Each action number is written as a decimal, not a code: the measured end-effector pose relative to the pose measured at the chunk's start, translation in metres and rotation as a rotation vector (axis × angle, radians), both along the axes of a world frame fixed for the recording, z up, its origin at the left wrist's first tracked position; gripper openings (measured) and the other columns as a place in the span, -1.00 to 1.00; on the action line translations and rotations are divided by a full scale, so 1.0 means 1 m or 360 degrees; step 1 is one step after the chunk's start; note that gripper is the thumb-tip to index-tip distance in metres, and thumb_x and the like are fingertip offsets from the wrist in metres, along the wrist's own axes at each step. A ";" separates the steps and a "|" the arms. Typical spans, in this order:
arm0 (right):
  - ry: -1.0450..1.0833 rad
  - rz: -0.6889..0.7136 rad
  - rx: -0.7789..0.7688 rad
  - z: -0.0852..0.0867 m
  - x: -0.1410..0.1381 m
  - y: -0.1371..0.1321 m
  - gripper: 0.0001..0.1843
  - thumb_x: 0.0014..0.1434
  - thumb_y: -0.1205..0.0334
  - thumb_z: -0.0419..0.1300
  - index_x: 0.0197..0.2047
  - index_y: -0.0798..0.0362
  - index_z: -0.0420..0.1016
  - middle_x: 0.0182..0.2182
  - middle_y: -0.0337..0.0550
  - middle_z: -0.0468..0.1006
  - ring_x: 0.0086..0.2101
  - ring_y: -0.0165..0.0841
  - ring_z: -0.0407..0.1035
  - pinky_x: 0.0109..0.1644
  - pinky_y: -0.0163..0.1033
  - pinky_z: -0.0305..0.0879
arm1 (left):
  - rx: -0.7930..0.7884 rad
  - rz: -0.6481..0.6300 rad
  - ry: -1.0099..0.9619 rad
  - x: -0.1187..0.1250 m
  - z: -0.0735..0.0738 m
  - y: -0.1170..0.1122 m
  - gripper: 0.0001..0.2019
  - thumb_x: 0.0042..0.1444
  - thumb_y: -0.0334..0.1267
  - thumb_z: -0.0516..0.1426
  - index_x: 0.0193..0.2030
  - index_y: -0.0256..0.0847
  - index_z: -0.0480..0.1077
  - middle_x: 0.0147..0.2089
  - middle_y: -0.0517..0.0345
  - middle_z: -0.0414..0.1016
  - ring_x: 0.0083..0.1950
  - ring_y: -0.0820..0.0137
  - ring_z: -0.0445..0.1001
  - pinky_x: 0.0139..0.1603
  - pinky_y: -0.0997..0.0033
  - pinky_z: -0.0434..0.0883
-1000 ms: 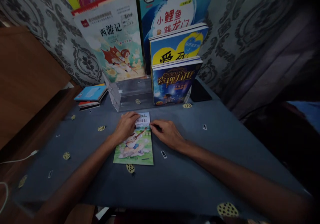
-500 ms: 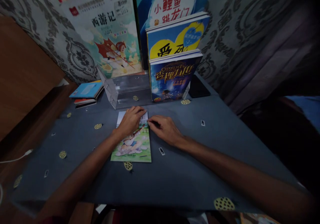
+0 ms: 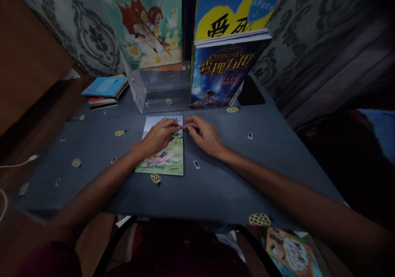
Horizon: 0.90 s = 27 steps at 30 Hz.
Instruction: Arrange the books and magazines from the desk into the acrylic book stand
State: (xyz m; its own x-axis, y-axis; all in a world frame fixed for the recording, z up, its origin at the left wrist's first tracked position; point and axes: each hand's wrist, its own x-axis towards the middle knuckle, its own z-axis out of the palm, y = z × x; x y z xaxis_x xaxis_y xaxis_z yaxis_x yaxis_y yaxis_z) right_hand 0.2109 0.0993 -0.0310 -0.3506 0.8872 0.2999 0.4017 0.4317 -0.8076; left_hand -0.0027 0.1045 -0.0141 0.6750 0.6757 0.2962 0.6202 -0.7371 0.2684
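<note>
Left hand (image 3: 159, 137): fingertips shifted rightward across picture book (image 3: 163, 166) cover, now meeting right hand (image 3: 203, 135) at its right edge. View lowered; floor book (image 3: 288, 254) newly visible.

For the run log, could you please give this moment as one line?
left hand: resting on picture book | right hand: at its right edge, on table | behind: clear stand, upright books

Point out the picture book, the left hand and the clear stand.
picture book (image 3: 166, 166): head view, bare lower cover.
left hand (image 3: 159, 136): head view, back of hand.
clear stand (image 3: 137, 88): head view, left side wall.
</note>
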 end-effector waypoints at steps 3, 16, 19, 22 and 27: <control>0.0001 -0.0026 0.0018 -0.003 0.000 0.002 -0.76 0.30 0.32 0.06 0.01 -0.02 0.42 -0.14 -0.10 0.72 -0.11 -0.20 0.57 0.05 -0.06 0.37 | -0.0064 -0.0046 -0.0059 -0.003 0.004 -0.016 -0.65 0.33 -0.46 -0.04 0.07 -0.17 0.51 0.05 -0.04 0.52 0.10 0.23 0.42 0.12 0.16 0.41; -0.0041 -0.0001 0.0059 0.000 -0.002 -0.004 -0.75 0.28 0.32 0.08 -0.03 0.03 0.50 -0.13 -0.05 0.70 -0.26 -0.24 0.54 -0.10 -0.15 0.37 | -0.0203 -0.0252 -0.0049 -0.018 0.010 -0.114 -0.51 0.25 -0.58 -0.06 0.17 -0.09 0.45 0.09 -0.01 0.50 0.16 0.24 0.42 0.26 -0.05 0.39; -0.0081 -0.0003 0.0098 0.000 -0.003 -0.004 -0.75 0.28 0.30 0.08 -0.03 0.03 0.52 -0.14 -0.05 0.70 -0.25 -0.23 0.53 -0.10 -0.13 0.38 | -0.0171 -0.0260 -0.0026 -0.018 0.012 -0.121 -0.48 0.22 -0.61 -0.06 0.20 -0.11 0.43 0.11 -0.02 0.49 0.19 0.25 0.42 0.30 -0.06 0.36; -0.0126 -0.0003 0.0144 -0.001 -0.003 -0.004 -0.73 0.27 0.30 0.07 -0.05 0.03 0.55 -0.16 -0.04 0.69 -0.23 -0.20 0.53 -0.10 -0.12 0.38 | -0.0200 -0.0284 -0.0091 -0.022 0.014 -0.112 -0.55 0.26 -0.58 -0.04 0.15 -0.14 0.47 0.06 -0.03 0.52 0.14 0.27 0.45 0.21 0.10 0.44; -0.0279 -0.0005 0.0276 -0.003 -0.002 -0.005 -0.70 0.27 0.31 0.06 -0.02 0.06 0.56 -0.22 -0.03 0.65 -0.28 -0.21 0.49 -0.15 -0.14 0.39 | -0.0075 0.0157 -0.0080 -0.055 0.006 -0.054 -0.64 0.33 -0.42 -0.01 0.16 -0.18 0.48 0.13 -0.10 0.51 0.16 0.20 0.47 0.17 0.13 0.46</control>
State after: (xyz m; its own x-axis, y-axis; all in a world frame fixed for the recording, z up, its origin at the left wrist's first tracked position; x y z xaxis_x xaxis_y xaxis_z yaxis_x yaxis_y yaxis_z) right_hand 0.2092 0.0939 -0.0338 -0.4080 0.8289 0.3827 0.5309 0.5564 -0.6392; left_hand -0.0574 0.0502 -0.0077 0.5895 0.7522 0.2943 0.6743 -0.6589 0.3335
